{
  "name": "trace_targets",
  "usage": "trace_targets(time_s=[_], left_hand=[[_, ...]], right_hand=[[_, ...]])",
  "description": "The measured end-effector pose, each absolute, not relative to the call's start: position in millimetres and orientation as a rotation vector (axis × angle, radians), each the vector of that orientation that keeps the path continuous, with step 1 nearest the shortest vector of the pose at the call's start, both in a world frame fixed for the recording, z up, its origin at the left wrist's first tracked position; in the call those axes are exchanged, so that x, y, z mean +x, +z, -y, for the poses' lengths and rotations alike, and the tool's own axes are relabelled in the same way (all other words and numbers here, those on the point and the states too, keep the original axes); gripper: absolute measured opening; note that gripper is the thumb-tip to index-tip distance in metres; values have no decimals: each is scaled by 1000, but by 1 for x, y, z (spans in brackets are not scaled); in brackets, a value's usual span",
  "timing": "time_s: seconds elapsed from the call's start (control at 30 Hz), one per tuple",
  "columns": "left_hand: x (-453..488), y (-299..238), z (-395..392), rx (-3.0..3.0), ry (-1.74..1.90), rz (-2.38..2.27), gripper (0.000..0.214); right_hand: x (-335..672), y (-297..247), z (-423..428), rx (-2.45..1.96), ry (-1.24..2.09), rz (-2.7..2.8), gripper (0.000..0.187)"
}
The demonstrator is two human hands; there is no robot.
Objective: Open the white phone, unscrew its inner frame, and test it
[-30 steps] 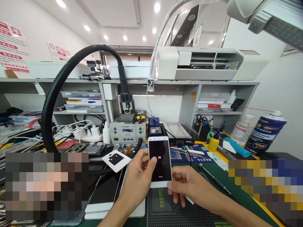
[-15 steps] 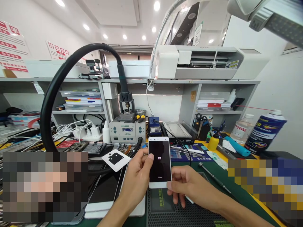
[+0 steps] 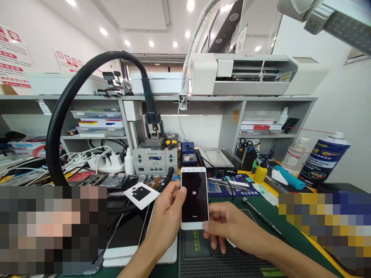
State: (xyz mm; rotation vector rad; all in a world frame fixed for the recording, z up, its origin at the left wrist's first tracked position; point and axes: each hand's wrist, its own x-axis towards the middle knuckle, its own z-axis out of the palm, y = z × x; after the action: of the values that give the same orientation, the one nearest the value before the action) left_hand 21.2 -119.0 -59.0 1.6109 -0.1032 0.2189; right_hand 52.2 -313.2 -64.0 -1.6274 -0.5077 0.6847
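Observation:
A white smartphone (image 3: 194,197) stands upright above the bench, its dark screen showing a small white logo. My left hand (image 3: 166,216) grips its left edge, thumb on the front near the screen's side. My right hand (image 3: 228,227) pinches the phone's lower right corner with fingers curled under it. Below the phone lies a black perforated work mat (image 3: 220,262). Both forearms come in from the bottom of the view.
A hot-air rework station (image 3: 155,158) with a thick black hose (image 3: 62,116) stands behind. Several phones and screens (image 3: 127,235) lie at the left. A spray can (image 3: 323,160), yellow bottle (image 3: 261,173), blue tool (image 3: 290,178) and a thin metal tool (image 3: 262,218) sit at the right.
The view has shifted slightly; the phone and both hands stay almost where they were, still holding it upright with the logo on screen.

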Motion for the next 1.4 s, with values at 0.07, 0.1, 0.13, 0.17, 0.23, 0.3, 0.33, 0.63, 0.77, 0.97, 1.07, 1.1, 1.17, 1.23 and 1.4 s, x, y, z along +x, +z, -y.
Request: trace_targets(time_s=[0.07,0.1,0.13,0.17,0.23,0.3,0.33,0.63,0.77,0.97,1.07,1.1,1.17,1.23,1.4], left_hand=[[21,-59,119,1606,216,104,34],[21,-59,119,1605,216,104,34],[21,-59,119,1607,219,103,34],[21,-58,119,1608,220,103,34],[20,-58,119,1615,223,108,33],[20,-57,119,1624,228,115,33],[19,-57,120,1629,231,119,33],[24,-58,122,1593,240,193,23],[23,-58,122,1596,246,179,24],[23,-65,122,1806,274,68,43],[24,-68,125,1818,251,113,48],[24,-68,126,1790,235,137,47],[24,-67,127,1708,194,150,44],[24,-64,127,1627,145,121,42],[18,-58,120,1458,-15,179,34]], right_hand=[[52,-65,313,-1627,680,510,24],[52,-65,313,-1625,680,512,24],[51,-65,313,-1623,682,510,24],[51,-65,313,-1621,685,510,23],[51,-64,313,-1620,687,511,23],[51,-63,313,-1617,694,514,22],[51,-62,313,-1614,697,516,21],[52,-64,313,-1625,692,534,20],[50,-64,312,-1658,664,540,20],[43,-66,309,-1990,202,654,22],[40,-77,307,-2129,-283,884,17],[39,-81,306,-2135,-405,952,17],[35,-88,303,-2128,-551,1062,12],[30,-90,302,-2112,-574,1132,15],[17,-79,307,-2049,-521,1044,42]])
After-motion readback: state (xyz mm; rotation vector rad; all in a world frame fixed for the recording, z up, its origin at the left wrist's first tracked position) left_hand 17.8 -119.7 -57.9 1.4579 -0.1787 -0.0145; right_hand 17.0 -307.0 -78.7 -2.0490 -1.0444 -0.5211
